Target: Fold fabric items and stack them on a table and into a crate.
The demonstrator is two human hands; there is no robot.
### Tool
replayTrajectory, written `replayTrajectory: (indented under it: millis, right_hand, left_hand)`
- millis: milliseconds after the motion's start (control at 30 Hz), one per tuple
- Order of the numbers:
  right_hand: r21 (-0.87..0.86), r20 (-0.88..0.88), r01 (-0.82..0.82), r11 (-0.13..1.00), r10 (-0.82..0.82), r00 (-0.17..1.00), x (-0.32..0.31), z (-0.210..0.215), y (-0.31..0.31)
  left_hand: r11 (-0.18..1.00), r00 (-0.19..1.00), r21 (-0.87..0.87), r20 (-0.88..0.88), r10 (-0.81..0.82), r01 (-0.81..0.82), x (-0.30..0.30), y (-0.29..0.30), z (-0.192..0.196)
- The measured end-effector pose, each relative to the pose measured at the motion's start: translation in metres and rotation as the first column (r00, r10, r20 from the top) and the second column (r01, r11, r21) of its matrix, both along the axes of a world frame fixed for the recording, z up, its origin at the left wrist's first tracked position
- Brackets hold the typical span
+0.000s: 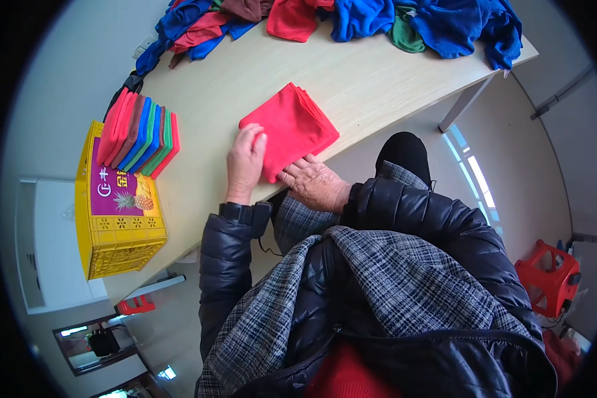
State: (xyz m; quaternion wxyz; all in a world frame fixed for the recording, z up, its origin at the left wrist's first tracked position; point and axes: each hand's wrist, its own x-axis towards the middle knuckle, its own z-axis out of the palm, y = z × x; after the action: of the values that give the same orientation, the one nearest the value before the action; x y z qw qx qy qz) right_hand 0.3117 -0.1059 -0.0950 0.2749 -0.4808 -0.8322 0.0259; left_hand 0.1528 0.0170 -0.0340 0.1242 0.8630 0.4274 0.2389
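Observation:
A folded red cloth [290, 126] lies on the light wooden table [371, 79] in front of me. My left hand [245, 162] rests flat on the table with its fingers on the cloth's near left edge. My right hand [314, 182] lies palm down at the table's front edge, its fingertips touching the cloth's near corner. Neither hand grips the cloth. A black band sits on my left wrist.
A stack of folded cloths [139, 136] in red, brown, blue and green lies at the left, partly over a yellow plastic crate [116, 229]. A heap of unfolded blue, red and green cloths [378, 20] covers the table's far end. A red stool [547, 275] stands on the floor at right.

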Motion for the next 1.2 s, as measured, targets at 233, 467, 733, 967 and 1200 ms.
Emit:
replayTrajectory:
  millis: [233, 467, 733, 967, 1200]
  right_hand:
    - [0.053, 0.091, 0.007, 0.999, -0.011, 0.996, 0.000, 0.000, 0.004]
    - [-0.511, -0.172, -0.121, 0.851, 0.036, 0.984, 0.020, 0.082, -0.002]
    - [-0.107, 0.007, 0.260, 0.960, -0.260, 0.965, 0.013, 0.022, 0.081]
    - [-0.081, 0.174, 0.384, 0.920, -0.366, 0.914, 0.025, 0.021, 0.100]
    - [-0.088, 0.141, 0.402, 0.912, -0.388, 0.911, 0.029, 0.021, 0.096]
  left_hand:
    - [0.990, 0.990, -0.050, -0.048, -0.132, 0.129, -0.006, -0.008, -0.040]
    - [0.992, 0.982, 0.105, -0.181, -0.052, 0.072, -0.006, -0.014, -0.044]
    - [0.990, 0.944, 0.134, -0.330, -0.006, 0.053, 0.000, -0.024, -0.040]
    - [0.998, 0.968, 0.068, -0.251, 0.017, 0.000, -0.004, -0.030, -0.036]
    - [0.994, 0.972, -0.047, -0.222, 0.084, -0.096, -0.020, -0.022, -0.029]
